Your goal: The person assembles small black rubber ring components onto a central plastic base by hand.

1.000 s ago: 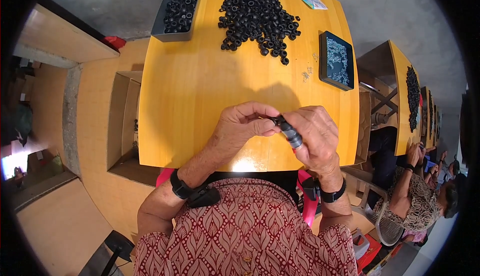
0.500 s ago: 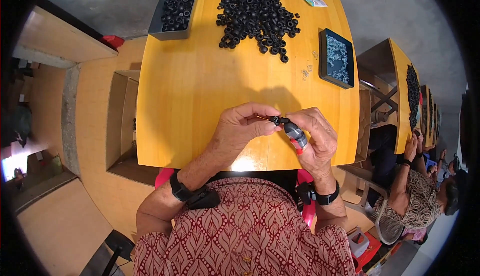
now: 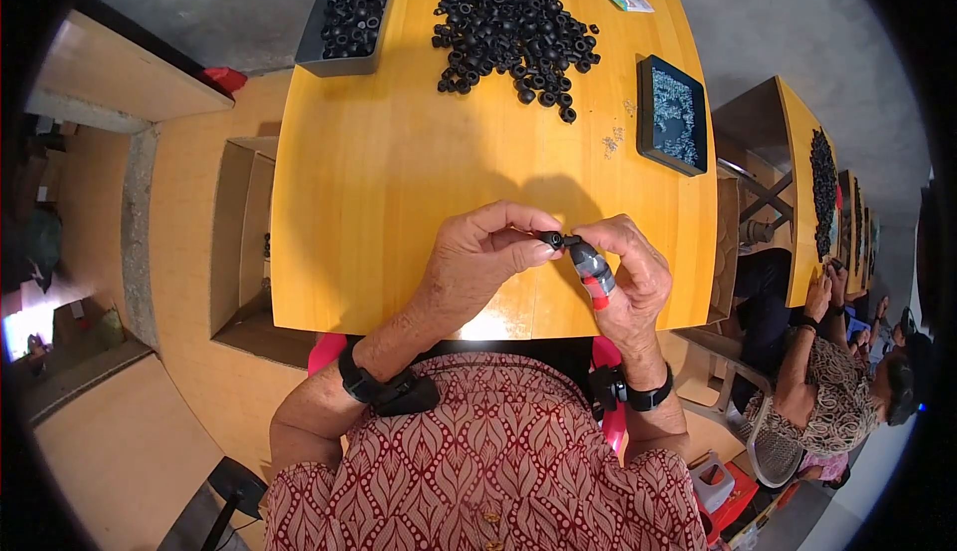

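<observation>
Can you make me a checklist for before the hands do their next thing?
1. Left hand has the small black part pinched: ok.
2. Right hand grips the dark tool with a red band: ok.
3. Tool's tip is properly inside the part: cannot tell, too small.
4. All the shiny bits are inside the dark tray: not ok, some lie loose beside it.
5. Pile of black parts is on the table: ok.
</observation>
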The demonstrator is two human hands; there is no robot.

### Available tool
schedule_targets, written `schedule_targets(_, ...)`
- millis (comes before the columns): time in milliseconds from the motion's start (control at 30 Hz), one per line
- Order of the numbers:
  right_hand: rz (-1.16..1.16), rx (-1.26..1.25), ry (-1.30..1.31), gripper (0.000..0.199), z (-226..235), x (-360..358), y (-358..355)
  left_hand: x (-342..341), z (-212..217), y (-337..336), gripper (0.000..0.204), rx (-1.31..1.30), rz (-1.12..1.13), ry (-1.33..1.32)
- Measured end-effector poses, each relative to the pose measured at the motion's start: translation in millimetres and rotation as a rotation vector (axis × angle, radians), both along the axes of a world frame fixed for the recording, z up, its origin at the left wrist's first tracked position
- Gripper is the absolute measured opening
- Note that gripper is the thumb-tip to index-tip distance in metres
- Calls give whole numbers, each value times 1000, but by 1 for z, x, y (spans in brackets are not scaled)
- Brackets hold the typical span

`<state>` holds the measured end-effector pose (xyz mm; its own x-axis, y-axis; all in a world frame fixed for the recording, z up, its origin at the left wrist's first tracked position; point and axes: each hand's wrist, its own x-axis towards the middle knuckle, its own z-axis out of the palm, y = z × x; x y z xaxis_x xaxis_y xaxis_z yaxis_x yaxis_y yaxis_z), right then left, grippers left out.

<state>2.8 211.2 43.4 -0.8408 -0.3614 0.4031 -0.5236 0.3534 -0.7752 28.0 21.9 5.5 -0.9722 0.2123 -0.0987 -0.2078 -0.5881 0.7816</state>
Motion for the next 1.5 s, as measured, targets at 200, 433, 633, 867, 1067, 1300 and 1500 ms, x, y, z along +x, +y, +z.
schedule_targets(200, -3, 1, 15, 22, -2, 0, 0, 0, -1, 0, 22, -10, -17, -10)
schedule_targets(433, 11, 55, 60, 21, 2, -1, -3, 0, -2, 1, 21, -105, 10, 44)
schedule_targets(633, 13, 189, 200, 25, 4, -2, -4, 1, -2, 1, 20, -176, 17, 63)
schedule_targets(867, -33, 154, 223, 25, -2, 3, -14, 3, -2, 1, 20, -377, 123, 175)
schedule_targets(1067, -38, -35, -8, 22, -18, 5, -13, 1, -3, -4, 19, -547, 135, 241)
schedule_targets(1300, 95, 185, 236, 24, 0, -8, -7, 2, -2, 3, 24, -239, 121, 67)
schedule_targets(1500, 106, 248, 201, 22, 7, -13, -5, 2, -4, 3, 25, -144, 122, 67)
